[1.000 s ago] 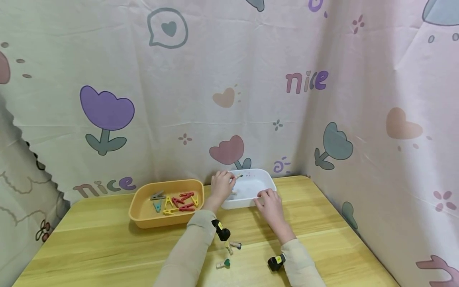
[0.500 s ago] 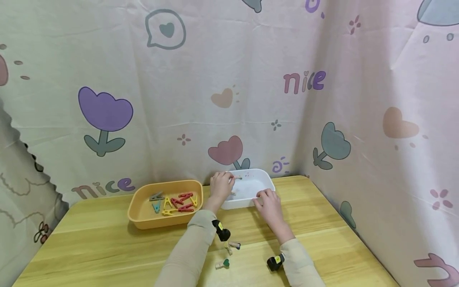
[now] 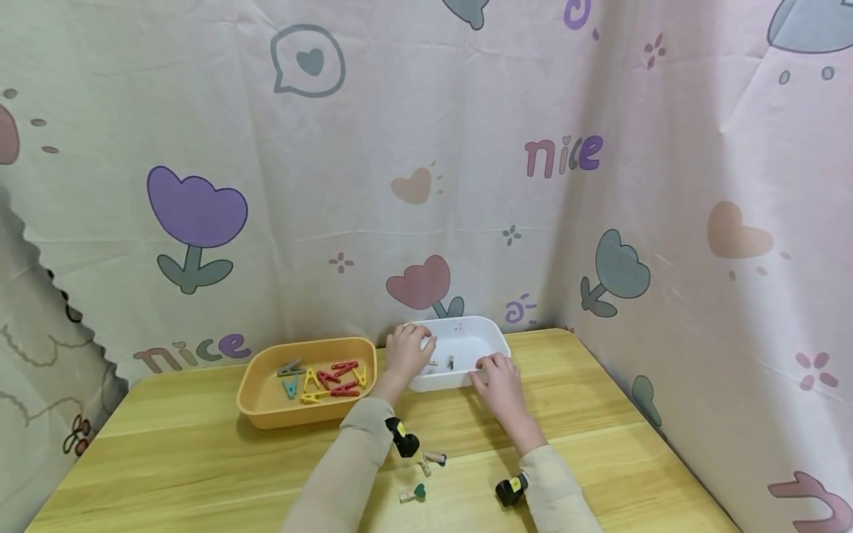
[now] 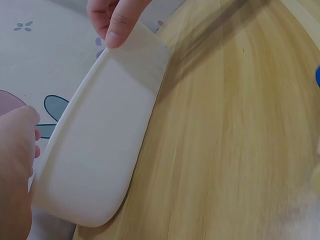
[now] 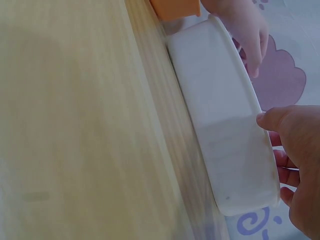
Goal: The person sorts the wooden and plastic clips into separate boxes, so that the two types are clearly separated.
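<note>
In the head view a white plastic tub [image 3: 460, 379] stands at the back of the table. My left hand [image 3: 406, 354] hovers over its left end with thumb and fingers apart, holding nothing. Inside lie small wooden clothespins, one of them [image 3: 450, 363] near the middle and another [image 3: 433, 363] close to the left fingers. My right hand [image 3: 501, 381] grips the tub's front rim near the right corner. In the right wrist view its thumb [image 5: 270, 120] presses the outside of the wall while the fingers reach over the rim.
Left of the white tub is a yellow-orange tub [image 3: 266, 414] with several red, yellow, grey and teal plastic clips. Nearer me on the wooden table [image 3: 200, 466] lie more small wooden clothespins, one with a green heart [image 3: 418, 491]. A patterned cloth [image 3: 320, 163] hangs behind.
My left hand has let go of a wooden clothespin, which now lies in the white tub. That hand has drawn slightly left and opened; the right hand keeps its hold on the rim.
</note>
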`<action>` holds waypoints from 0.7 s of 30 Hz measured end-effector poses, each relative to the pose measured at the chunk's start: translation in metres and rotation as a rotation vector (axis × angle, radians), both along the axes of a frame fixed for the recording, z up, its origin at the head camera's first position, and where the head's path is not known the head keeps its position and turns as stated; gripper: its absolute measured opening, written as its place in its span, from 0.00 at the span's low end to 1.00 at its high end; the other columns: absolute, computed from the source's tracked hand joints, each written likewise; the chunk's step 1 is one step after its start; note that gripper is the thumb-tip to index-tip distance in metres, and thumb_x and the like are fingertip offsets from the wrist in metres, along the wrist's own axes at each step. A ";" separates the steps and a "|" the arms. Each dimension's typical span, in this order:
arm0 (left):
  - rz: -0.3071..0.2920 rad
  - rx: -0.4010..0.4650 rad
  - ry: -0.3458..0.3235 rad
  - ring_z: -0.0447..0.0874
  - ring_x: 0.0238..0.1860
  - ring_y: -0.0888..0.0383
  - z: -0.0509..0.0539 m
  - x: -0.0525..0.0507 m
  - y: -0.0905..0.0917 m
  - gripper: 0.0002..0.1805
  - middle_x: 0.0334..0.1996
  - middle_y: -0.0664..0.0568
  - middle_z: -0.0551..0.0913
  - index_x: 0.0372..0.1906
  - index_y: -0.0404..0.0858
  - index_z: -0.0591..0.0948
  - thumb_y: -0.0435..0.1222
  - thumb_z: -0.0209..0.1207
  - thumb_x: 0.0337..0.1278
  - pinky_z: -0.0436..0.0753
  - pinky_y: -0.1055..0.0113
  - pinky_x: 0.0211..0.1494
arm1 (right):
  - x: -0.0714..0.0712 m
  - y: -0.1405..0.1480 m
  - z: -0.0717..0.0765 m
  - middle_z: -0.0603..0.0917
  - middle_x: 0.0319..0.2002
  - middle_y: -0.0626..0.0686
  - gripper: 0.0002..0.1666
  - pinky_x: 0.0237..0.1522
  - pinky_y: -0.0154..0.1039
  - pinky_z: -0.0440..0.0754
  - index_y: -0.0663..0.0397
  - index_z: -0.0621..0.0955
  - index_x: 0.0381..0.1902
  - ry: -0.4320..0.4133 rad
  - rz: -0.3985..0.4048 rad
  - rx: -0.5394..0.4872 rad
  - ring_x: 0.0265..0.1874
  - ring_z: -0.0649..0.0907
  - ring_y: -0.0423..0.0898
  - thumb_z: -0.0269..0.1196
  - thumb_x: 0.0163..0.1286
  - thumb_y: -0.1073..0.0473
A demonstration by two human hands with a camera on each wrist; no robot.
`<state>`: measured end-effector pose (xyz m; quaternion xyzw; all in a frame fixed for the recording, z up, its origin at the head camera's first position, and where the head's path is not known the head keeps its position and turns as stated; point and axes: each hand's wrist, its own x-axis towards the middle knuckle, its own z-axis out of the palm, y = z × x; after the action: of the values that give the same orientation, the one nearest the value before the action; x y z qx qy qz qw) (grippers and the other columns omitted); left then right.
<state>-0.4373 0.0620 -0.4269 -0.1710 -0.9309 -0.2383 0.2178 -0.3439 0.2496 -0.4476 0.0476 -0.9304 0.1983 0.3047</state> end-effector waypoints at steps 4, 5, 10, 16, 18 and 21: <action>-0.011 -0.020 0.003 0.75 0.54 0.52 -0.001 0.002 -0.006 0.12 0.49 0.53 0.83 0.43 0.48 0.83 0.50 0.55 0.66 0.74 0.56 0.53 | 0.000 -0.001 0.001 0.78 0.37 0.54 0.10 0.50 0.54 0.73 0.55 0.82 0.35 -0.012 0.002 -0.013 0.40 0.76 0.52 0.69 0.60 0.55; -0.017 -0.025 0.005 0.75 0.53 0.52 -0.001 0.003 -0.007 0.12 0.48 0.53 0.83 0.43 0.48 0.83 0.50 0.55 0.66 0.73 0.56 0.53 | 0.000 -0.001 0.001 0.78 0.37 0.54 0.10 0.50 0.54 0.73 0.55 0.82 0.35 -0.012 0.002 -0.017 0.40 0.76 0.52 0.69 0.60 0.55; -0.051 -0.045 0.033 0.75 0.52 0.53 0.000 0.008 -0.013 0.13 0.46 0.54 0.82 0.42 0.48 0.83 0.50 0.55 0.66 0.73 0.56 0.52 | -0.001 -0.001 0.000 0.78 0.36 0.54 0.11 0.50 0.54 0.74 0.56 0.82 0.35 -0.004 -0.002 -0.019 0.40 0.76 0.53 0.70 0.60 0.56; -0.093 -0.074 0.134 0.76 0.51 0.53 0.000 0.016 -0.020 0.10 0.43 0.55 0.83 0.39 0.48 0.84 0.49 0.57 0.64 0.73 0.56 0.51 | -0.001 0.000 0.000 0.78 0.36 0.53 0.10 0.49 0.53 0.74 0.55 0.82 0.35 -0.008 -0.006 -0.007 0.40 0.76 0.52 0.69 0.60 0.55; -0.107 -0.088 0.180 0.76 0.49 0.53 -0.001 0.018 -0.024 0.09 0.41 0.55 0.83 0.37 0.49 0.84 0.48 0.58 0.63 0.73 0.57 0.50 | -0.001 0.000 -0.001 0.78 0.36 0.53 0.10 0.49 0.53 0.74 0.55 0.82 0.35 -0.008 -0.007 -0.003 0.40 0.76 0.52 0.70 0.60 0.55; -0.139 -0.105 0.252 0.77 0.46 0.53 -0.003 0.022 -0.029 0.08 0.39 0.55 0.84 0.36 0.48 0.84 0.46 0.60 0.61 0.73 0.57 0.47 | -0.001 0.000 0.000 0.78 0.36 0.53 0.10 0.49 0.53 0.74 0.54 0.82 0.35 -0.007 -0.006 -0.003 0.40 0.76 0.52 0.70 0.60 0.55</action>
<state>-0.4153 0.0329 -0.4297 -0.2746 -0.8934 -0.1804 0.3065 -0.3449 0.2496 -0.4481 0.0434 -0.9312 0.1991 0.3021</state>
